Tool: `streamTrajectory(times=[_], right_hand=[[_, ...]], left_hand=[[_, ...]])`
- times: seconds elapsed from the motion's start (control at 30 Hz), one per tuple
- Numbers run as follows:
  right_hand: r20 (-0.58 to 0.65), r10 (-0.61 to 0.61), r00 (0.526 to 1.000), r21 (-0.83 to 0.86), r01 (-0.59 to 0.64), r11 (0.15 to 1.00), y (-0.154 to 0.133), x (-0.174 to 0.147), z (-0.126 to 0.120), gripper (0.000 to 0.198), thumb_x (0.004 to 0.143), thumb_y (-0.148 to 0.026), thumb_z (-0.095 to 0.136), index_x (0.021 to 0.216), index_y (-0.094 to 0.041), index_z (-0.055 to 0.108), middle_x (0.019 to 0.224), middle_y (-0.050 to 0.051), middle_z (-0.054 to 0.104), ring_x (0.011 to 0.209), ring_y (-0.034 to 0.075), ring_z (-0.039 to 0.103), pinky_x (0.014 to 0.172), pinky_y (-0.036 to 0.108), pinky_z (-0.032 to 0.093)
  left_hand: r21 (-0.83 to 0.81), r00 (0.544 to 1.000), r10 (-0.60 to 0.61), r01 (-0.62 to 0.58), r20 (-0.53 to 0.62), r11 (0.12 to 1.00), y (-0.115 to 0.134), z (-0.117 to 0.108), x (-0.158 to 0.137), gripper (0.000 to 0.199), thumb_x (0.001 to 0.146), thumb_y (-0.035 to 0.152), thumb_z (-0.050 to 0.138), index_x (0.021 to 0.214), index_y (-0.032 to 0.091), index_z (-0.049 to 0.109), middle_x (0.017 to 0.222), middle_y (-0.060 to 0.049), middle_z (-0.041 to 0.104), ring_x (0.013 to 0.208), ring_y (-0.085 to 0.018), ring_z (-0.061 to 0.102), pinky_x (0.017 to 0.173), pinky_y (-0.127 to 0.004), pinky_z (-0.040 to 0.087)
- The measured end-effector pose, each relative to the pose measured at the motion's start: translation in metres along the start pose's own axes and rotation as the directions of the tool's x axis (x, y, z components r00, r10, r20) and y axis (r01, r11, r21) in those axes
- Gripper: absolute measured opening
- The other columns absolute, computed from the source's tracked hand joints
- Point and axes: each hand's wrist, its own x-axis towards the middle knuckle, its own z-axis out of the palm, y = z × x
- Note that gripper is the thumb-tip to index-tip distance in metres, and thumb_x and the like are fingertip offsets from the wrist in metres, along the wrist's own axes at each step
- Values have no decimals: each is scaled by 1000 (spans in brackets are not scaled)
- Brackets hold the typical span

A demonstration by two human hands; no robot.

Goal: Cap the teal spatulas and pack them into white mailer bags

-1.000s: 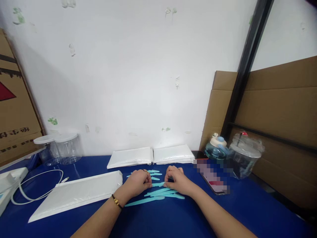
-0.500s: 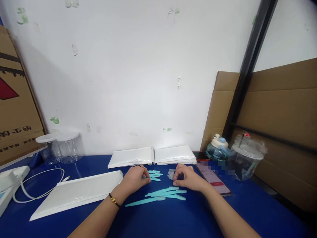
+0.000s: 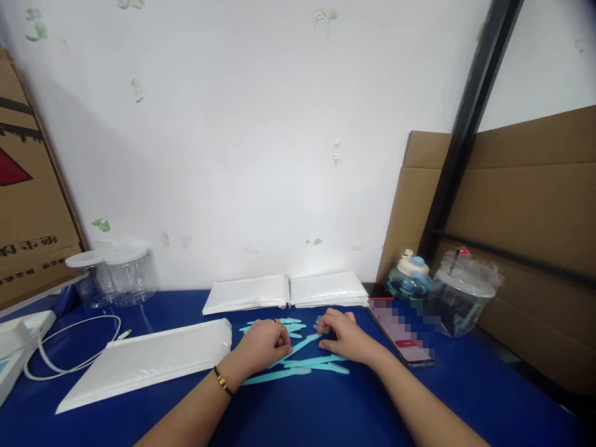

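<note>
My left hand (image 3: 267, 343) is closed on a slim teal eyebrow razor (image 3: 302, 343), which slants up to the right. At its wider upper end my right hand (image 3: 342, 335) has thumb and fingers curled about the tip. Below both hands lie more teal razors (image 3: 321, 361), loosely crossed on the blue tabletop. Behind my left hand is another group of teal razors (image 3: 293, 327), partly covered by it. Small clear plastic pieces (image 3: 319, 321) show behind my right fingers, mostly hidden.
Two stacks of white padded mailers (image 3: 251, 292) stand by the wall. One long white mailer (image 3: 153, 357) lies left, near a white cable (image 3: 41, 347) and clear lidded jars (image 3: 130, 279). A phone (image 3: 405, 338), teapot-shaped bottle (image 3: 408, 279) and bagged cup (image 3: 465, 298) are right.
My left hand has come forward from the rear razors to the front pile. One razor there is now raised at an angle between my hands. My right hand has shifted slightly left.
</note>
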Motion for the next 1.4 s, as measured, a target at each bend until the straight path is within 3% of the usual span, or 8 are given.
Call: streamTrajectory(times=[0.13, 0.4, 0.6, 0.7, 0.97, 1.1, 1.3, 1.4], right_hand=[[-5, -5, 1000, -26, 5, 1000, -1, 3, 5, 12, 73, -26, 68, 83, -25, 62, 85, -3, 55, 87, 17, 52, 79, 31, 28], [9, -28, 1000, -20, 28, 999, -1, 5, 4, 7, 78, -27, 63, 72, -21, 62, 83, -1, 57, 86, 17, 52, 79, 32, 28], [-124, 122, 985, -39, -128, 991, 13, 8, -6, 5, 76, -24, 61, 73, -21, 63, 82, 0, 59, 85, 18, 54, 84, 36, 28], [-130, 125, 984, -15, -128, 992, 14, 2, -16, 7, 76, -26, 60, 75, -21, 65, 83, 1, 60, 83, 18, 54, 84, 36, 31], [210, 74, 975, 32, -82, 996, 17, -19, -32, 14, 63, -35, 73, 71, -24, 68, 85, -1, 61, 82, 20, 52, 80, 32, 34], [185, 77, 980, 28, -83, 996, 9, -13, -20, 9, 71, -31, 68, 73, -23, 66, 86, 0, 60, 85, 21, 50, 80, 34, 33], [68, 6, 998, 0, -6, 1000, 0, -5, -14, 5, 76, -23, 63, 72, -20, 63, 85, -1, 57, 84, 17, 52, 83, 34, 30], [7, 57, 998, 11, -57, 998, 1, -3, -13, 6, 76, -24, 64, 71, -20, 63, 84, -1, 57, 82, 17, 51, 82, 34, 29]], left_hand=[[-4, 999, -36, 36, 6, 999, -1, 2, 0, 18, 69, 40, 60, 73, 24, 67, 75, 1, 64, 70, -14, 56, 58, -23, 32], [69, 999, -32, 34, -36, 997, -6, -4, 2, 13, 73, 27, 55, 69, 22, 66, 75, 1, 65, 69, -14, 56, 62, -24, 34], [54, 983, -143, 150, -112, 987, -33, -12, 4, 13, 74, 27, 55, 76, 22, 66, 79, 0, 67, 74, -16, 59, 65, -24, 37], [63, 974, -156, 168, -163, 984, -36, -13, 3, 13, 73, 29, 58, 82, 23, 66, 82, 0, 66, 78, -17, 59, 68, -25, 38], [-52, 1000, -23, 22, -19, 998, -7, -9, -4, 25, 75, 43, 57, 80, 22, 67, 82, -1, 64, 73, -15, 57, 60, -23, 36], [-81, 999, 43, -43, -2, 996, -1, -3, -5, 23, 74, 43, 58, 83, 24, 68, 81, 1, 64, 72, -15, 56, 60, -22, 36], [71, 998, 24, -20, -58, 997, -10, -5, -1, 18, 78, 27, 51, 69, 21, 66, 78, -1, 66, 72, -15, 57, 66, -25, 35], [40, 995, 15, -11, -97, 999, -14, -8, 1, 21, 81, 33, 49, 80, 22, 67, 82, -1, 66, 75, -16, 57, 67, -25, 36]])
